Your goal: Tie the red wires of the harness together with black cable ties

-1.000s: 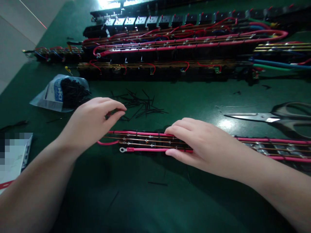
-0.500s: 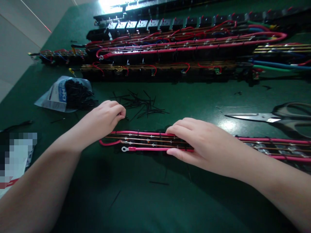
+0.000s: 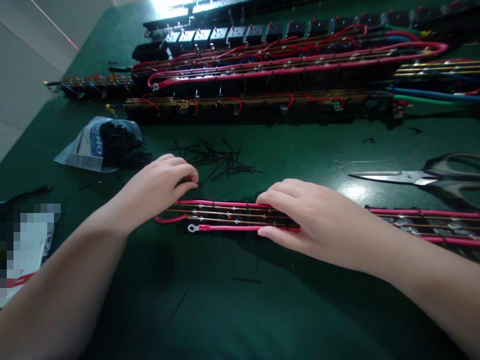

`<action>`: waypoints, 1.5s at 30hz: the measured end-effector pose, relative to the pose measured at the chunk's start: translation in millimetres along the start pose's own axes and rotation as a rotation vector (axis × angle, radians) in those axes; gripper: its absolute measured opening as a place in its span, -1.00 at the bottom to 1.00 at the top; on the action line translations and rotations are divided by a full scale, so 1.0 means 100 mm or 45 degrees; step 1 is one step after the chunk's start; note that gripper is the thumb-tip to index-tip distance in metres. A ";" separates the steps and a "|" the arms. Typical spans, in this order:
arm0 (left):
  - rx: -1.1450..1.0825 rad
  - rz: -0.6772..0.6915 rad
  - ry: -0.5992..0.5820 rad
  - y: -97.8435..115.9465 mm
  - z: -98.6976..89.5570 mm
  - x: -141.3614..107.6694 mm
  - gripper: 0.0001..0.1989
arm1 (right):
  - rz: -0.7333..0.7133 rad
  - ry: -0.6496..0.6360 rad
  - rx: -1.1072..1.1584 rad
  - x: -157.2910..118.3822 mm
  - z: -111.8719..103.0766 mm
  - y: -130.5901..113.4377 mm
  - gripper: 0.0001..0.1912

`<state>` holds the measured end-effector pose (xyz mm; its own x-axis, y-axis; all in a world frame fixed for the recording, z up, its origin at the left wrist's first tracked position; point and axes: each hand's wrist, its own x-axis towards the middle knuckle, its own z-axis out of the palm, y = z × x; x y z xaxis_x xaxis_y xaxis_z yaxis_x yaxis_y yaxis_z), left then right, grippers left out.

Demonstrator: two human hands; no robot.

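Counter (image 3: 285, 315) of dark green carries a long, narrow assembly of copper-coloured rods and thick red cables (image 3: 228, 217), lying lengthwise left to right. The right hand (image 3: 300, 212) grips it; the left hand (image 3: 161, 182), curled, contents unclear, is near its left end. Its silver ring terminal (image 3: 190, 229) points left.

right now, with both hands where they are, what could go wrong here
The scissors lie with their tips near the right hand, so a careless move might bring it against them. The ring terminal looks unfastened and could shift if that hand lifts off the wired strip. The left hand might scatter the loose black strips beside it.
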<state>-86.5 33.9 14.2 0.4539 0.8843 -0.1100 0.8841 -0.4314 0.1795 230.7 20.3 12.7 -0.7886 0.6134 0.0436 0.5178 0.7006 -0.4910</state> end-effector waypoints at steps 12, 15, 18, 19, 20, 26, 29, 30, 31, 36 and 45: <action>0.089 0.070 -0.009 -0.02 0.06 -0.02 -0.71 | 0.018 -0.042 0.002 0.00 -0.03 -0.01 -0.71; 0.183 0.095 0.068 0.01 -0.01 -0.04 -0.74 | 0.016 -0.038 0.005 0.00 -0.03 -0.01 -0.71; 0.151 0.149 0.178 0.21 -0.15 -0.13 -0.79 | 0.011 -0.030 -0.006 0.00 -0.03 -0.01 -0.71; 0.134 0.172 0.231 0.31 -0.20 -0.18 -0.80 | 0.011 -0.031 -0.008 0.00 -0.03 -0.02 -0.72; 0.160 0.206 0.289 0.44 -0.23 -0.24 -0.82 | 0.012 -0.035 -0.007 0.00 -0.03 -0.02 -0.72; 0.136 0.671 0.410 1.19 -0.04 -0.50 -0.82 | 0.016 -0.023 -0.020 0.00 -0.02 -0.03 -0.72; 0.168 0.669 0.370 1.30 0.17 -0.45 -0.78 | 0.010 -0.022 -0.020 0.00 -0.01 -0.02 -0.71; 0.146 0.663 0.374 1.29 0.22 -0.42 -0.78 | 0.011 -0.024 -0.018 0.00 -0.01 -0.02 -0.71; 0.104 0.654 0.397 1.26 0.25 -0.39 -0.79 | 0.015 -0.027 -0.017 0.00 -0.01 -0.02 -0.71; -0.314 0.558 0.594 1.07 0.31 -0.29 -0.92 | -0.033 0.010 -0.044 -0.01 -0.04 -0.04 -0.73; -0.701 0.404 0.634 1.01 0.43 -0.24 -0.82 | -0.060 0.178 0.442 0.01 -0.09 -0.20 -0.90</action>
<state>-3.1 -38.8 -6.6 0.4565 0.7660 0.4526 0.4808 -0.6404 0.5989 222.5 9.7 30.2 -0.7435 0.6441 0.1800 0.3196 0.5785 -0.7505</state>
